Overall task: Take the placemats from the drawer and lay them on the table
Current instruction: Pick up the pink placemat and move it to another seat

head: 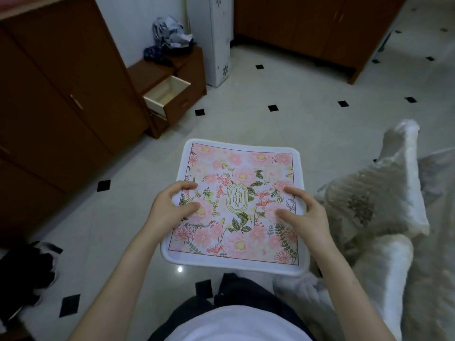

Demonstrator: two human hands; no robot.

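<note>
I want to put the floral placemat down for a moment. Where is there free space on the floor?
The placemat is held by the left hand and the right hand. Free tiled floor lies ahead, between the open drawer and the plastic-wrapped furniture. It is crowded to the right by that wrapping, and low left by dark shoes.

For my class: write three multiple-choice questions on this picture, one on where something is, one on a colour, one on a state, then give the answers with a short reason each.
1. Where is the placemat?
A. in the drawer
B. held in both hands above the floor
C. on the cabinet

2. What colour are most of its flowers?
A. pink
B. blue
C. black

3. What state is the drawer in?
A. shut
B. pulled open
C. taken out

Answers:
1 B, the left hand and right hand grip its sides.
2 A, pink blooms cover it.
3 B, its pale inside shows.
</note>
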